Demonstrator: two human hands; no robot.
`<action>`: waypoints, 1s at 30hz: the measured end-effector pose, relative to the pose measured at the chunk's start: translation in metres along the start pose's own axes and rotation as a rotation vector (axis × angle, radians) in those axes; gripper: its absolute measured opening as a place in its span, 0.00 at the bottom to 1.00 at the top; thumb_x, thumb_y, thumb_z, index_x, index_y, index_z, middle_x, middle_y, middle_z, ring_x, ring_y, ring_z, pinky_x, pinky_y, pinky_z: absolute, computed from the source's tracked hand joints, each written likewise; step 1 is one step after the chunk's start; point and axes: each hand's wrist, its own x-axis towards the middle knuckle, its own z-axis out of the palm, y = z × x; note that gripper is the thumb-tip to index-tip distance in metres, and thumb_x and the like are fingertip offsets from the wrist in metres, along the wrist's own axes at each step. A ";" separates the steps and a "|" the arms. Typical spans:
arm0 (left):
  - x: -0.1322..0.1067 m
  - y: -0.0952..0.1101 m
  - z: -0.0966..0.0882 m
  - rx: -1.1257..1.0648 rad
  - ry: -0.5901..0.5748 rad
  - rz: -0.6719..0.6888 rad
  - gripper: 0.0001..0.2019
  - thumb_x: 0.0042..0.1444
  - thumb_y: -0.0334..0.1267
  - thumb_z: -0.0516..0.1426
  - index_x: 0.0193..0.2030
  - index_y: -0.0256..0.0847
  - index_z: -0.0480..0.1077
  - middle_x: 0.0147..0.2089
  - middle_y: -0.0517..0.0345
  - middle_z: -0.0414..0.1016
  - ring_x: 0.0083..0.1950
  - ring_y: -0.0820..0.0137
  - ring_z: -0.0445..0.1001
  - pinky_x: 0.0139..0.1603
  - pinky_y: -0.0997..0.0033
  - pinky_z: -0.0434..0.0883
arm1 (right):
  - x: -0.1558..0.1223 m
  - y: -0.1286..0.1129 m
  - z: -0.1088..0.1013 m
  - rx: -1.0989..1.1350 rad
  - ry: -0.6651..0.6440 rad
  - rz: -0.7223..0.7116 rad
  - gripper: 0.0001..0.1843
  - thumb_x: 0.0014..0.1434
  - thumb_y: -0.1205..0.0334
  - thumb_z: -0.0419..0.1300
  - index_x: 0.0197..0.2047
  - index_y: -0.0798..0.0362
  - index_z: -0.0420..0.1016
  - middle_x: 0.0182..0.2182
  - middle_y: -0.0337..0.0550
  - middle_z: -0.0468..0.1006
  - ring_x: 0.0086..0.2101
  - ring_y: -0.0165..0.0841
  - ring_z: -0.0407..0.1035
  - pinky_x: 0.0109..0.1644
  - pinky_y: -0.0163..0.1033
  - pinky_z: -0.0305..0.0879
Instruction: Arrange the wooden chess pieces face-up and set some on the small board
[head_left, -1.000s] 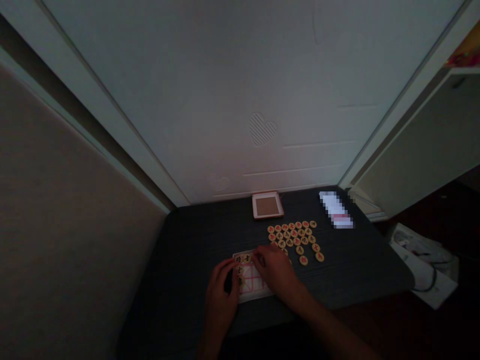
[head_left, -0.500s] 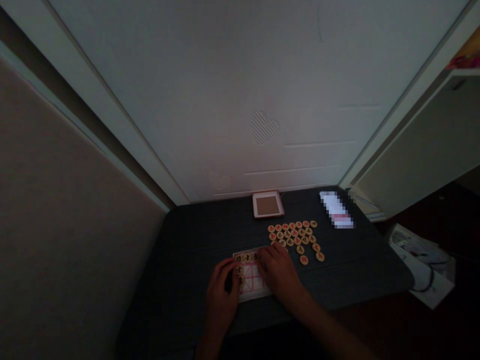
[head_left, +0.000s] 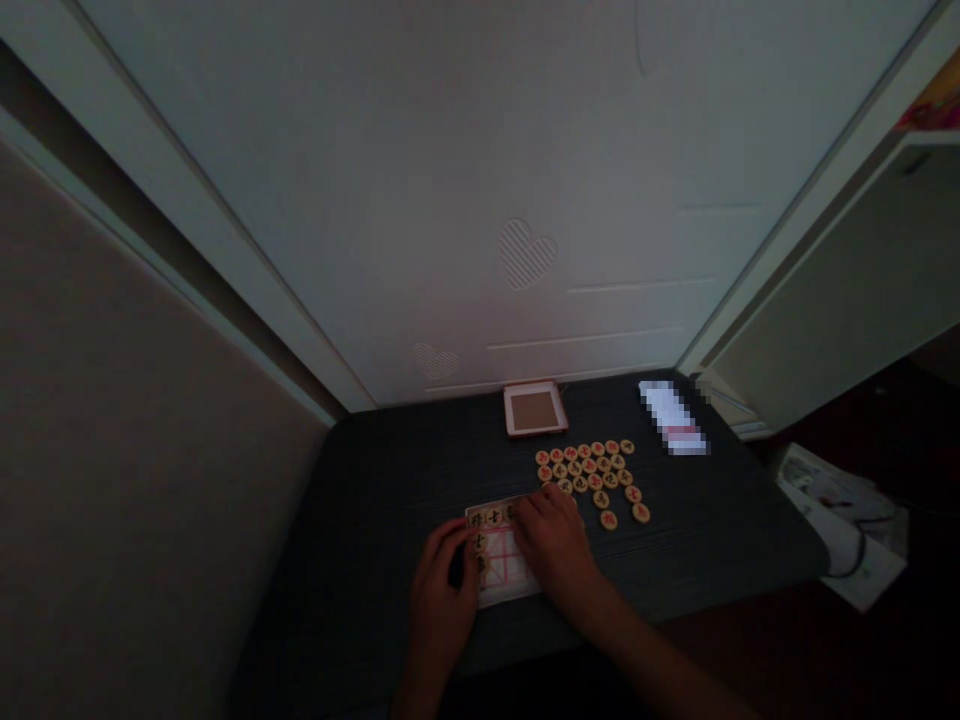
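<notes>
A shallow white box [head_left: 514,598] with red grid lines on its floor lies near the front of the dark table. Inside it, round xiangqi pieces with black characters line the back and left sides, among them one in the corner [head_left: 476,520]. My left hand [head_left: 442,575] grips the box's left wall, thumb beside the left-hand pieces. Over the box's right back part lies my right hand [head_left: 553,535], fingers bent down at a xiangqi piece [head_left: 510,511] in the back row. Its fingertips and the box's right end are partly hidden.
Several rows of loose xiangqi pieces [head_left: 589,466], red and black, lie behind and right of the box. A small box lid or tray [head_left: 535,409] with a brown middle stands by the wall. A blurred-out bright phone-like object [head_left: 673,418] lies at the back right.
Both hands stay nearly where they were. My right hand's fingers have shifted very slightly left over the back row; the view has tilted a little.
</notes>
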 end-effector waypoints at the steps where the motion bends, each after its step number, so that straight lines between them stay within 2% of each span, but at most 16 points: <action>1: 0.000 0.000 0.000 -0.001 0.000 0.001 0.10 0.65 0.39 0.55 0.48 0.45 0.76 0.54 0.49 0.76 0.55 0.56 0.77 0.60 0.50 0.74 | -0.001 0.000 0.000 0.005 0.003 -0.004 0.05 0.63 0.70 0.65 0.38 0.50 0.77 0.37 0.42 0.81 0.43 0.42 0.69 0.50 0.47 0.65; 6: 0.001 0.004 -0.001 -0.013 0.010 -0.020 0.10 0.65 0.41 0.55 0.48 0.45 0.76 0.54 0.50 0.76 0.54 0.56 0.77 0.59 0.51 0.74 | -0.016 0.001 -0.007 0.095 0.066 -0.014 0.06 0.64 0.69 0.64 0.43 0.49 0.78 0.43 0.43 0.81 0.46 0.43 0.70 0.55 0.49 0.64; 9: 0.001 0.007 -0.002 -0.020 0.017 -0.041 0.11 0.66 0.43 0.55 0.47 0.44 0.76 0.53 0.49 0.76 0.55 0.56 0.77 0.59 0.51 0.74 | -0.032 0.006 -0.016 0.182 0.114 -0.016 0.07 0.66 0.68 0.62 0.45 0.48 0.78 0.46 0.44 0.81 0.47 0.42 0.71 0.55 0.49 0.65; 15: 0.001 0.008 -0.004 -0.012 0.002 -0.080 0.12 0.67 0.45 0.55 0.47 0.44 0.77 0.54 0.49 0.76 0.55 0.56 0.76 0.60 0.50 0.73 | -0.062 0.041 -0.035 0.261 0.174 0.029 0.09 0.69 0.66 0.57 0.47 0.47 0.78 0.42 0.43 0.82 0.44 0.40 0.74 0.54 0.50 0.67; 21: 0.001 0.007 -0.004 -0.002 -0.002 -0.071 0.13 0.67 0.46 0.54 0.48 0.44 0.77 0.54 0.49 0.76 0.56 0.55 0.76 0.61 0.48 0.72 | -0.092 0.083 -0.040 0.226 0.270 0.097 0.07 0.69 0.64 0.57 0.47 0.48 0.77 0.41 0.44 0.83 0.43 0.42 0.75 0.54 0.53 0.67; 25: -0.002 0.008 -0.005 0.016 -0.011 -0.054 0.13 0.67 0.46 0.55 0.49 0.45 0.77 0.56 0.49 0.75 0.57 0.55 0.75 0.62 0.47 0.71 | -0.105 0.094 -0.040 0.237 0.307 0.110 0.07 0.69 0.63 0.58 0.48 0.47 0.76 0.42 0.44 0.83 0.45 0.42 0.75 0.53 0.52 0.69; 30: -0.005 0.010 -0.010 0.060 -0.037 -0.018 0.14 0.64 0.45 0.58 0.53 0.45 0.76 0.59 0.49 0.74 0.60 0.54 0.74 0.63 0.46 0.71 | -0.107 0.094 -0.039 0.256 0.315 0.111 0.08 0.68 0.64 0.57 0.47 0.47 0.77 0.41 0.44 0.84 0.43 0.41 0.75 0.51 0.51 0.70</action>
